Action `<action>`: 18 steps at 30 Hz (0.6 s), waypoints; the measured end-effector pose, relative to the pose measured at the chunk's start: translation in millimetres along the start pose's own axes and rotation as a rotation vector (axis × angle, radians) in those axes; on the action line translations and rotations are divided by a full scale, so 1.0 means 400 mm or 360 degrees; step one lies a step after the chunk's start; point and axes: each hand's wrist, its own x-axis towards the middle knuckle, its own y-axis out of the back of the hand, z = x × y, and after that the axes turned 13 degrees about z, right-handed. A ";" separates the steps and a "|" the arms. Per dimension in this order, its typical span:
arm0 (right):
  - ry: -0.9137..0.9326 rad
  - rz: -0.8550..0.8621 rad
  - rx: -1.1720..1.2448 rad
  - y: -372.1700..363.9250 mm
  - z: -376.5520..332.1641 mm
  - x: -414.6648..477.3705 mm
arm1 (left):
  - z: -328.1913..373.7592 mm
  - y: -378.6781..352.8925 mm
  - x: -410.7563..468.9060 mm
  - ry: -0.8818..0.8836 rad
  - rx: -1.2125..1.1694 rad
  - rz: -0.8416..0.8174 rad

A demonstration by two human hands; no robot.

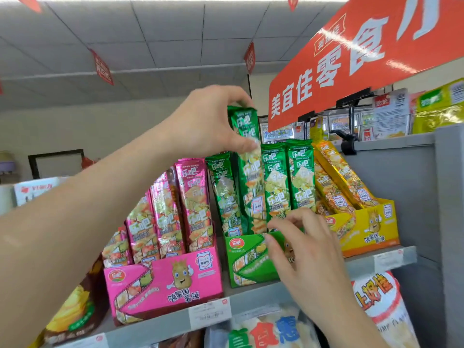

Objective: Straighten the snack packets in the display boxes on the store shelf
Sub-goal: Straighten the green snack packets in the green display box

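The left hand [211, 121] is pinching the top of a long, shiny green packet [247, 156], which is sticking up above the other crinkly packets [300, 177] in the green cardboard box [248, 259]. The right hand [303, 247] is resting loose, spread fingers on that box's front. The box is sitting on a grey shelf [361, 266] under a big red sign [351, 59].

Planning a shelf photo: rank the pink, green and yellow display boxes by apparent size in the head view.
1. pink display box, also nearest the camera.
2. green display box and yellow display box look alike; the right hand hides part of the green, so unranked.
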 end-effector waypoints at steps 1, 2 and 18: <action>0.0002 0.0002 0.0048 -0.002 0.005 -0.001 | 0.002 -0.017 -0.007 -0.0006 0.0009 -0.0042; 0.0004 0.0005 0.0091 -0.004 0.010 -0.004 | 0.006 -0.033 -0.015 -0.0018 0.0021 -0.0086; 0.0288 -0.0478 -0.0448 0.026 0.006 0.297 | 0.027 -0.113 -0.070 0.0305 -0.0258 -0.0544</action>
